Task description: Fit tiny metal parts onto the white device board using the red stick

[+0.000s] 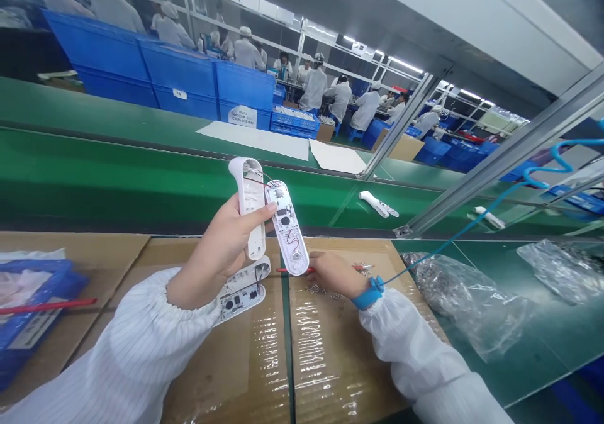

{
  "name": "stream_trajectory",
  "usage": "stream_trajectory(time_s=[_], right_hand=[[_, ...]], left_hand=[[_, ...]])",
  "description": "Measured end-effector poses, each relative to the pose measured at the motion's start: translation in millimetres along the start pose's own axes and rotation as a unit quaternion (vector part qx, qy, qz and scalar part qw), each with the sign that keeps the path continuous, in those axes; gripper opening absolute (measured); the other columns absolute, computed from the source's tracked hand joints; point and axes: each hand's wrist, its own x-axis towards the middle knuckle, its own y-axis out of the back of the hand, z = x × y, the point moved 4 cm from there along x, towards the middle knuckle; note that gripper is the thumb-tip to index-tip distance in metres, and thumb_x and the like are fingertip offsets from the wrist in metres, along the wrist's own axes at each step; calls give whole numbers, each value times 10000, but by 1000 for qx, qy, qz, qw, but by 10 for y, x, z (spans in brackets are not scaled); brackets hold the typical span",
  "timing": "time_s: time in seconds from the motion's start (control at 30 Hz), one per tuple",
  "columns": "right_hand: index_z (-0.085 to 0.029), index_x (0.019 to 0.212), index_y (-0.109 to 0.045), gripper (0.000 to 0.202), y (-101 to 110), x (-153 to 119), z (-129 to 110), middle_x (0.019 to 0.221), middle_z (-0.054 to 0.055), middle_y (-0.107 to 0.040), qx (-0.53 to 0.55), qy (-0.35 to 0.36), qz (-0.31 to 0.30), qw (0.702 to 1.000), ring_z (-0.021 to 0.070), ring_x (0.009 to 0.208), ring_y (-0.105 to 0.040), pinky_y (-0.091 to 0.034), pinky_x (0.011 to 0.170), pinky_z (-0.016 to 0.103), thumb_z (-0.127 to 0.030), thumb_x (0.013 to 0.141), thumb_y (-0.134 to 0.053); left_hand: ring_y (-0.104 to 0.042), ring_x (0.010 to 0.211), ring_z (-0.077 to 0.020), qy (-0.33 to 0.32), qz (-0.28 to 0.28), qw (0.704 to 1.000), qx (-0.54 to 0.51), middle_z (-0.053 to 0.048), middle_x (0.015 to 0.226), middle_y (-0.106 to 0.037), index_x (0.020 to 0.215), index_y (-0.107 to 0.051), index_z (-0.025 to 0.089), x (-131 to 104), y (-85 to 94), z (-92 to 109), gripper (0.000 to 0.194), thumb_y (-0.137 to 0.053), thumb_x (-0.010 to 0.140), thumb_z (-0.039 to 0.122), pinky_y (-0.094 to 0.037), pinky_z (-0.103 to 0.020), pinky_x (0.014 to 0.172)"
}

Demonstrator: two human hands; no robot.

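Observation:
My left hand is closed around an opened white handheld thermometer-like device, raised above the cardboard. Its hollow shell half and its circuit-board half lie side by side, joined by thin wires at the top. My left thumb presses on the board half's edge. Just below and to the right, my right hand is closed on a thin red tool, whose kind I cannot make out. Small metal parts are scattered under that hand. A second opened device rests on the cardboard behind my left wrist.
Taped cardboard covers the bench. Clear bags of small metal parts lie at right. A blue bin and red rod are at left. A green conveyor carries another device. A blue cord runs from my right wristband.

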Motion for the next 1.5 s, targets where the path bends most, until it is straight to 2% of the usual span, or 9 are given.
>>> stream_trajectory(time_s=[0.13, 0.27, 0.4, 0.5, 0.57, 0.7, 1.03, 1.3, 1.5], right_hand=[[-147, 798, -603, 50, 134, -45, 68, 773, 61, -636, 42, -29, 66, 997, 161, 686, -578, -384, 614, 253, -155, 813, -557], [-150, 780, -569, 127, 509, -204, 91, 717, 41, -618, 109, -80, 178, 975, 145, 648, -554, -389, 576, 246, -228, 861, -511], [-145, 852, -592, 231, 826, -347, -105, 694, 27, -605, 293, -106, 282, 907, 113, 573, -515, -395, 505, 228, -367, 853, -528], [-151, 818, -643, 207, 838, -292, -386, 588, -19, -570, 492, -76, 247, 831, 77, 478, -447, -366, 459, 212, -337, 733, -677], [-154, 795, -662, 176, 796, -202, -571, 625, -11, -607, 535, -53, 203, 819, 77, 514, -485, -406, 510, 220, -294, 698, -706], [-153, 754, -664, 107, 738, -63, -749, 738, 22, -669, 519, -46, 184, 834, 108, 636, -575, -458, 622, 251, -244, 703, -686], [-148, 727, -650, 86, 768, -69, -780, 707, 16, -661, 485, -61, 182, 853, 117, 634, -581, -455, 612, 239, -231, 711, -663], [-153, 739, -662, 99, 734, -56, -812, 693, 21, -638, 455, -73, 170, 871, 121, 615, -554, -438, 608, 252, -247, 728, -634], [-164, 742, -655, 124, 720, -68, -804, 680, 19, -622, 429, -83, 184, 881, 120, 586, -515, -418, 573, 253, -285, 734, -632]], left_hand=[[-637, 907, -220, -2, -15, 1000, -19, -103, 1071, -644, 1068, -585, 182, 31, 2, -54, 363, -718, 732, 216, -562, -330, 743], [-645, 856, -213, 26, 7, 998, -57, -107, 1037, -654, 1082, -576, 177, 56, -10, -107, 371, -708, 736, 187, -567, -313, 684], [-645, 843, -195, 54, 54, 991, -114, -123, 1038, -651, 1124, -555, 153, 60, -27, -192, 379, -666, 763, 133, -563, -284, 680], [-628, 919, -197, 18, 51, 987, -151, -104, 1101, -631, 1146, -544, 174, 52, -52, -267, 393, -653, 771, 127, -554, -292, 742], [-622, 917, -194, -1, 67, 984, -163, -90, 1100, -627, 1162, -533, 193, 42, -49, -334, 414, -653, 770, 133, -546, -295, 738], [-615, 876, -176, -51, 96, 976, -190, -75, 1071, -622, 1165, -520, 214, 29, -46, -426, 430, -663, 764, 155, -524, -291, 727], [-615, 980, -167, -144, 115, 957, -224, -64, 1143, -619, 1170, -489, 247, -30, -90, -431, 413, -642, 793, 175, -492, -295, 870], [-619, 948, -137, -158, 141, 949, -233, -44, 1123, -626, 1155, -496, 256, -87, -86, -440, 398, -650, 794, 191, -479, -250, 869], [-613, 969, -159, -135, 134, 955, -226, -36, 1100, -619, 1153, -486, 275, -127, -94, -402, 396, -638, 796, 195, -482, -285, 882]])
